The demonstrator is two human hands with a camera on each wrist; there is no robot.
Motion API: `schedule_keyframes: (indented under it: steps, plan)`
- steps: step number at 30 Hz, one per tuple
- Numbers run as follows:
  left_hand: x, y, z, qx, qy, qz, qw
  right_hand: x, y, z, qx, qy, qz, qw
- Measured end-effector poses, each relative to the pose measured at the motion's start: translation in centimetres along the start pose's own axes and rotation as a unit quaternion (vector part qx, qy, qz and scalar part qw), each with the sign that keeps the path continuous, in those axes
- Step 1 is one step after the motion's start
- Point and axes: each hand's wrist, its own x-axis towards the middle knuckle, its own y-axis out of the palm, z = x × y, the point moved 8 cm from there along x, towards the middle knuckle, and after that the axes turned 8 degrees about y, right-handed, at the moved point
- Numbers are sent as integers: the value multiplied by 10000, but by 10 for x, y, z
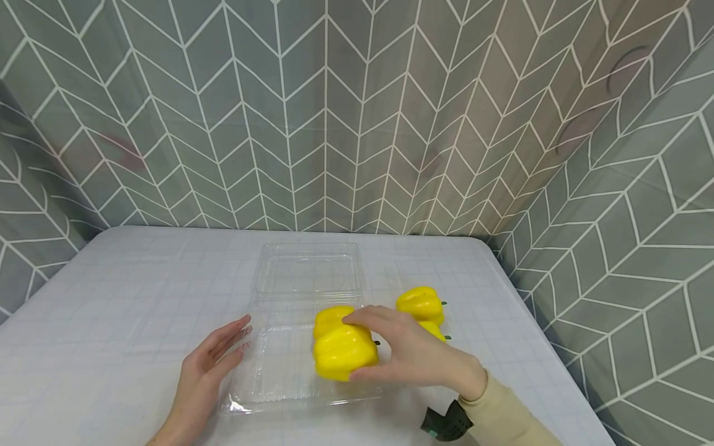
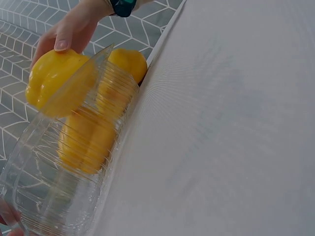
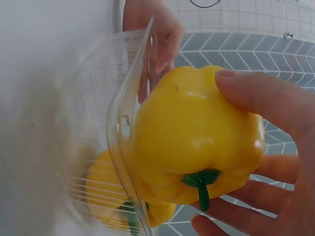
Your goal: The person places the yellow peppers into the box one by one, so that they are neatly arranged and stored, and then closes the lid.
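Note:
My right hand (image 1: 418, 347) grips a yellow bell pepper (image 1: 346, 353), thumb on one side and fingers on the other. In the right wrist view this pepper (image 3: 197, 128) shows its green stem and hangs by the rim of a clear plastic clamshell container (image 1: 279, 365). A second yellow pepper (image 1: 331, 317) lies inside the container, just behind the held one and partly hidden by it. My left hand (image 1: 201, 375) is at the container's left edge, fingers fairly straight; whether they touch the rim is hard to tell.
The container's clear lid (image 1: 308, 269) lies folded back on the far side. To the right, two more yellow peppers rest on the table, one (image 1: 421, 303) behind another (image 1: 432, 329) that my right hand partly covers. A patterned curtain (image 1: 334, 124) stands behind the white-covered table (image 1: 139, 297).

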Motion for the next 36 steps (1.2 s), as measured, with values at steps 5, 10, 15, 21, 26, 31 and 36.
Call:
schedule_keyframes:
  steps: [5, 10, 15, 21, 26, 31, 36]
  plan:
    - [0, 0, 0, 9, -43, 9, 10000, 0, 8, 1, -6, 133, 222, 9997]
    - [1, 1, 1, 89, -123, 14, 9999, 1, 14, 2, -44, 61, 324, 9994]
    - [1, 2, 0, 43, -54, 48, 10000, 0, 17, 0, -69, 185, 395, 9990]
    - [1, 3, -1, -7, 22, 57, 10000, 0, 18, -1, -110, 288, 442, 9985]
    - [1, 3, -1, 7, 53, 54, 10000, 1, 20, -2, -109, 311, 477, 9983]
    - [1, 3, -2, -4, 86, 60, 9999, 3, 21, -2, -134, 286, 490, 9983]
    - [0, 2, -1, 16, 66, 51, 10000, 4, 24, -1, -207, 254, 486, 9983]
